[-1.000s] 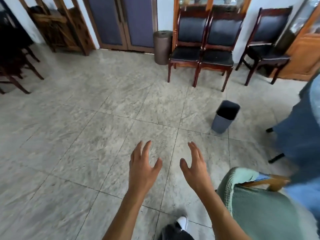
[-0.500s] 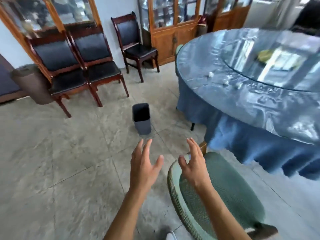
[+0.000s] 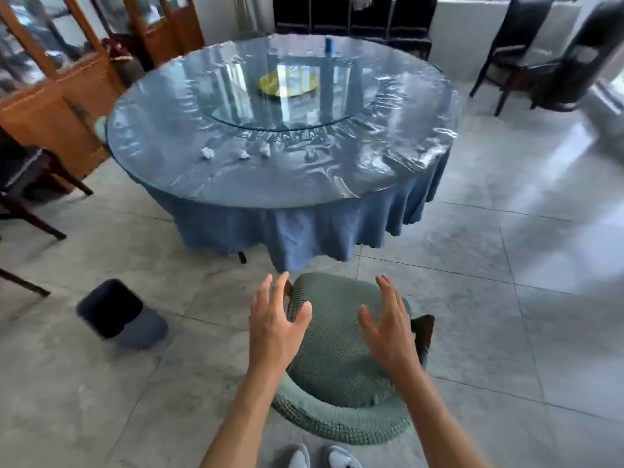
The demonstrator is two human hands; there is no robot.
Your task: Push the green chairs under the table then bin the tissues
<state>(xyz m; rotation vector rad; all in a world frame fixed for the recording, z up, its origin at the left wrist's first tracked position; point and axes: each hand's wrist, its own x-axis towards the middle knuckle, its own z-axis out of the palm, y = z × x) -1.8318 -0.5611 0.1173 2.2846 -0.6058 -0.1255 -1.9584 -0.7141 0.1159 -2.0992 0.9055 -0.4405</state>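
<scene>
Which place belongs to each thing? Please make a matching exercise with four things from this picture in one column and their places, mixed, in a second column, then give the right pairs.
Things:
1. green chair
2. tissues
3. bin
4. blue bottle

Places:
A. on the table's far side
B. on the floor, left of the chair
C. on the table's near part
D. below the open left hand and right hand, out from the table

Pairs: 1-D, 2-C, 3-B, 4-A

Left hand [image 3: 274, 327], right hand [image 3: 389, 327] outstretched — fingers spread (holding nothing).
</scene>
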